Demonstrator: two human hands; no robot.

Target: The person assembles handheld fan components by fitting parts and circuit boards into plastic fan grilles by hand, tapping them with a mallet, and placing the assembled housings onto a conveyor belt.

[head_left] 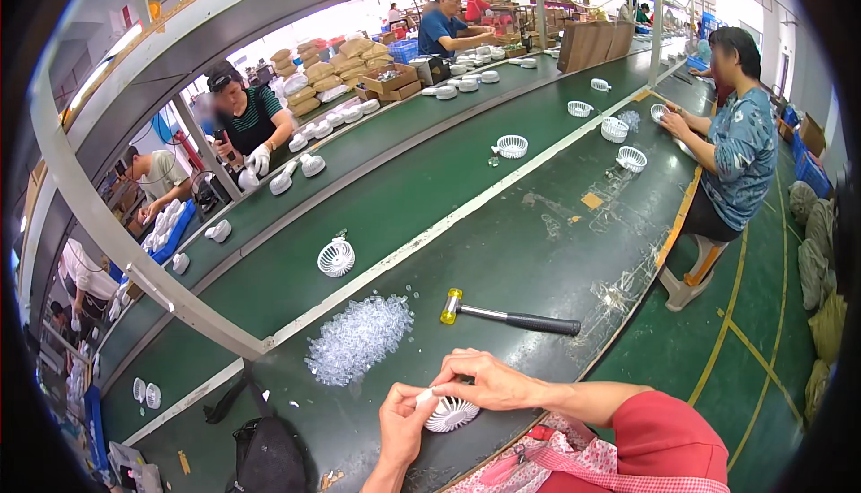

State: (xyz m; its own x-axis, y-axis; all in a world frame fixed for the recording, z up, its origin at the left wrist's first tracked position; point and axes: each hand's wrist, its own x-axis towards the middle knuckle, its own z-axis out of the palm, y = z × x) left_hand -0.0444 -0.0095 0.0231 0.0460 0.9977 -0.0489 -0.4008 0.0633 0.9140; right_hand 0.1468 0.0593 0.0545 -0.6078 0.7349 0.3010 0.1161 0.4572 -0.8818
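Note:
Near the front edge of the bench, both my hands are on a white round slatted fan guard (453, 416). My left hand (402, 419) is closed on the short white neck at its left side. From above, my right hand (484, 379) pinches at the same neck with bent fingers; any small piece between the fingertips is hidden. Just beyond lies a heap of small clear plastic pieces (359, 339). To its right a mallet (511, 314) with a yellow head and black grip lies flat on the dark bench.
A black bag (267, 457) sits left of my hands. Beyond a pale rail runs a green conveyor belt (404, 184) carrying white fan guards (336, 258). A metal post (117, 224) rises at left. At right a co-worker (740, 125) sits holding a guard; others work across the belt.

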